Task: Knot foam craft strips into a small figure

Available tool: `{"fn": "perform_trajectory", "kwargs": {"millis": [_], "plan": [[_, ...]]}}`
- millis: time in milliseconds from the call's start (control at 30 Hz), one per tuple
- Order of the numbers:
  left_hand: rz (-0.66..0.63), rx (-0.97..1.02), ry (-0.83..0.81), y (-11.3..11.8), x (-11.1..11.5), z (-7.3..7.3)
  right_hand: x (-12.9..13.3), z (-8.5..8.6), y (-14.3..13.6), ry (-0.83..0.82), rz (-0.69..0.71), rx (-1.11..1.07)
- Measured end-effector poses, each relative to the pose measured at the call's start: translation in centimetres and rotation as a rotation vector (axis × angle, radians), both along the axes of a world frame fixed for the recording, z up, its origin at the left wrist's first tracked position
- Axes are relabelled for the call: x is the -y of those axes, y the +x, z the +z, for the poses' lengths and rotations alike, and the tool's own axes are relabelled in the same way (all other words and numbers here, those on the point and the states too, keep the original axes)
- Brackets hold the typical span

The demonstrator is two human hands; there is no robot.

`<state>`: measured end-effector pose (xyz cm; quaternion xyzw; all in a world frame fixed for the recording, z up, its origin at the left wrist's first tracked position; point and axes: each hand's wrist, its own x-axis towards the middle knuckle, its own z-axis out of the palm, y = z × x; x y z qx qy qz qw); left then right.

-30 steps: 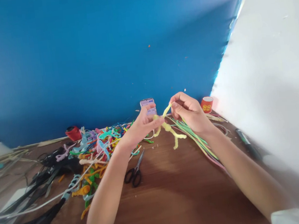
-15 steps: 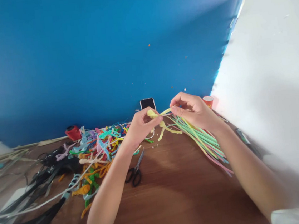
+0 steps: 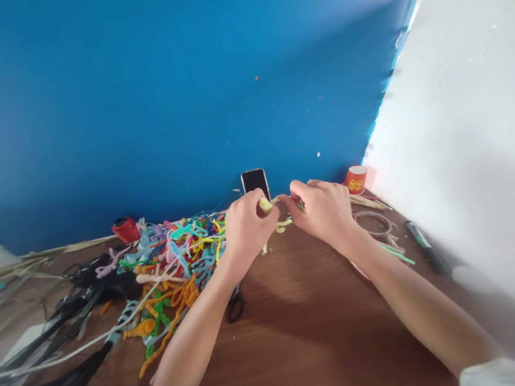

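My left hand (image 3: 249, 225) is closed around a fuzzy yellow pipe cleaner piece (image 3: 265, 204), and loose yellow ends stick out below its fingers. Close by on the right, my right hand (image 3: 324, 210) has thumb and forefinger pinched at the end of a short yellow strand that spans the gap between the hands. Its other fingers are curled in, and the fingertips are partly hidden. Black-handled scissors (image 3: 236, 307) lie partly covered by my left forearm. Beneath my right forearm, a bundle of pastel pipe cleaners (image 3: 397, 252) is mostly hidden.
A tangled heap of colourful pipe cleaners (image 3: 185, 251) spreads on the left. A phone (image 3: 255, 181) leans against the blue wall. At the back right stands a red paper cup (image 3: 356, 180), with a marker (image 3: 424, 243) nearer. A white cable (image 3: 84, 348) crosses black gear at left.
Both hands have turned knuckles-up, and my right hand has lowered slightly. More of the yellow piece is now covered by the fingers. My forearms hide more of the bundle and scissors.
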<state>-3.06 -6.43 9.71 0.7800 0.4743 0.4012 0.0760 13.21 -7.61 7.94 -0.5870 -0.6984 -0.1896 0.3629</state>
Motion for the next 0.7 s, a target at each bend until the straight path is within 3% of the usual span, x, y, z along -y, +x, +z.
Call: {"fn": "perform_trajectory", "kwargs": {"millis": [133,300,500,633,700], "plan": [[0.075,0.001,0.08,0.1,-0.5,-0.8,-0.2,-0.6,-1.0,-0.081,0.064,-0.023],[0.078,-0.014,0.123,-0.1,-1.3,-1.2,-0.3,-0.8,-1.4,-0.118,0.128,-0.092],[-0.085,0.101,-0.179,-1.4,-1.5,-0.1,-0.5,-0.1,-0.1,-0.086,0.171,-0.22],[-0.262,0.11,-0.346,-1.9,-2.0,-0.5,-0.5,0.1,0.1,-0.066,0.169,-0.218],[-0.284,0.127,-0.366,-1.9,-2.2,-0.7,-0.4,0.1,0.0,-0.061,0.181,-0.216]]}}
